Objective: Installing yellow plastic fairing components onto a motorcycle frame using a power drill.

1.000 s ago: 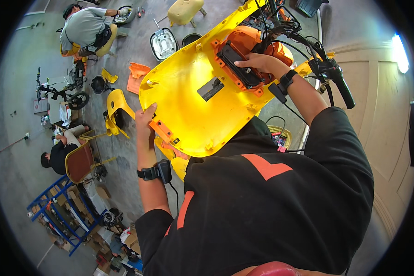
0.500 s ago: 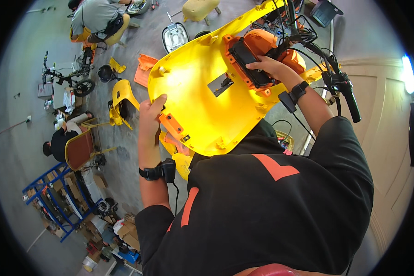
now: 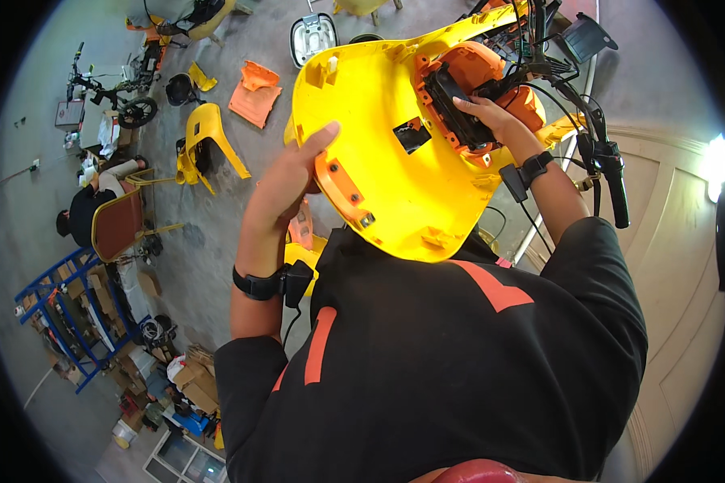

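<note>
A large yellow plastic scooter body panel (image 3: pixel 362 173) is held up in front of my chest, its inner side toward me. My left hand (image 3: pixel 302 165) grips the panel's left edge, thumb on the inner face, just above an orange strip (image 3: pixel 344 189) with dark fasteners. An orange housing (image 3: pixel 471 64) with a long black insert (image 3: pixel 457 109) sits at the panel's upper right. My right hand (image 3: pixel 495 121) holds this housing, its thumb over the black insert; the other fingers are largely hidden. A small rectangular cutout (image 3: pixel 412 135) lies between my hands.
Handlebars (image 3: pixel 608 161) with cables stand close at the right. Loose yellow (image 3: pixel 216 133) and orange (image 3: pixel 254 101) panels lie on the floor at left. Farther left, a person sits on a brown chair (image 3: pixel 117 225) near a blue rack (image 3: pixel 76 322). A beige door (image 3: pixel 660 209) is at right.
The yellow panel has tilted and shifted right, with its lower edge a little higher. My left hand moved right and up with it; my right hand stays on the orange housing.
</note>
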{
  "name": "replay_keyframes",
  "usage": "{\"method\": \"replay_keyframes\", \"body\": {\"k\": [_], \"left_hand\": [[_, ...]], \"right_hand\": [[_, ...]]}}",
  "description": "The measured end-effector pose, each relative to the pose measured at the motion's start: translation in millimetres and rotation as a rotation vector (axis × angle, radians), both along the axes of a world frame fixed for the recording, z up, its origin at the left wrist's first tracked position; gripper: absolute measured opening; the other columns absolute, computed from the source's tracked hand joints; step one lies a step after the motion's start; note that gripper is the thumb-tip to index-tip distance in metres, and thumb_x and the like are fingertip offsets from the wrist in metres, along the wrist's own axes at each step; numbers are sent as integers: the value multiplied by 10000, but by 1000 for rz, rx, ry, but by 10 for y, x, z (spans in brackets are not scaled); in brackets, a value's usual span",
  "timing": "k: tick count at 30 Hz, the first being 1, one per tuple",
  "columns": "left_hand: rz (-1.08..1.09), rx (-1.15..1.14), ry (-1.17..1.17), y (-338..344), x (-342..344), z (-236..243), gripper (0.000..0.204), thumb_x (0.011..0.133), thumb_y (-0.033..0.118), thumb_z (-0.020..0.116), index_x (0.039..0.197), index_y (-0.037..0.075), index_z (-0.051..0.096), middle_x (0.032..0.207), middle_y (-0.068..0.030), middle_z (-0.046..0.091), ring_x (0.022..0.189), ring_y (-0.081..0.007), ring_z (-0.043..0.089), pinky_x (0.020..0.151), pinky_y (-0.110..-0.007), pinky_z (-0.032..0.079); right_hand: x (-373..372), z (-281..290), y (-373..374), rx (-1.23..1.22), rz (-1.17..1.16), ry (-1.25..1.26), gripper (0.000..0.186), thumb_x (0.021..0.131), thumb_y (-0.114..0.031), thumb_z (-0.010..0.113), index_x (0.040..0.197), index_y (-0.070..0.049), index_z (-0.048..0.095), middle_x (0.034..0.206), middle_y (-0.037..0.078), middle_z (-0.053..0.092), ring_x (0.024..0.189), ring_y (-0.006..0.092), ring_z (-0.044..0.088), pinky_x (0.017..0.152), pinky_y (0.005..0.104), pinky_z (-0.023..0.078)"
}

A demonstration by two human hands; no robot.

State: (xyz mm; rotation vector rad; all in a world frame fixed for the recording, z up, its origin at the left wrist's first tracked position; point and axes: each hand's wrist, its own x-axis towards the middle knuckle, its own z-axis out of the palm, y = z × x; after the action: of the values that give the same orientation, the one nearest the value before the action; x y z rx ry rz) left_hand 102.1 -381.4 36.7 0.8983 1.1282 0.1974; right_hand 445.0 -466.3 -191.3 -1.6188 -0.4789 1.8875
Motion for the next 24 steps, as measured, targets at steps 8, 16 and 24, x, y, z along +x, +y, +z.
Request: {"method": "replay_keyframes", "body": {"k": [8,16,24], "left_hand": [[-132,-56,-92,-187,-12,15,455,867,255,600,1237,-1,534,1128,-101,643,1005,-195,631,896,-306,483],[-129,-8,-178,-314,104,-23,426,897,222,574,1255,-2,516,1177,-100,625,1048,-191,617,939,-314,465],[-49,-46,-193,-153,-69,-100,399,883,293,571,1185,34,538,967,-26,654,750,-72,634,575,-199,466]], "right_hand": [[-60,84,32,20,61,-115,771,795,-576,686,1253,21,520,1046,126,641,860,180,654,769,273,529],[-140,-143,-6,186,106,-372,813,831,-668,571,1212,49,551,1000,126,643,861,178,637,772,273,523],[153,-129,75,-7,42,160,676,847,-557,637,1210,10,572,1041,135,669,853,201,677,740,336,574]]}}
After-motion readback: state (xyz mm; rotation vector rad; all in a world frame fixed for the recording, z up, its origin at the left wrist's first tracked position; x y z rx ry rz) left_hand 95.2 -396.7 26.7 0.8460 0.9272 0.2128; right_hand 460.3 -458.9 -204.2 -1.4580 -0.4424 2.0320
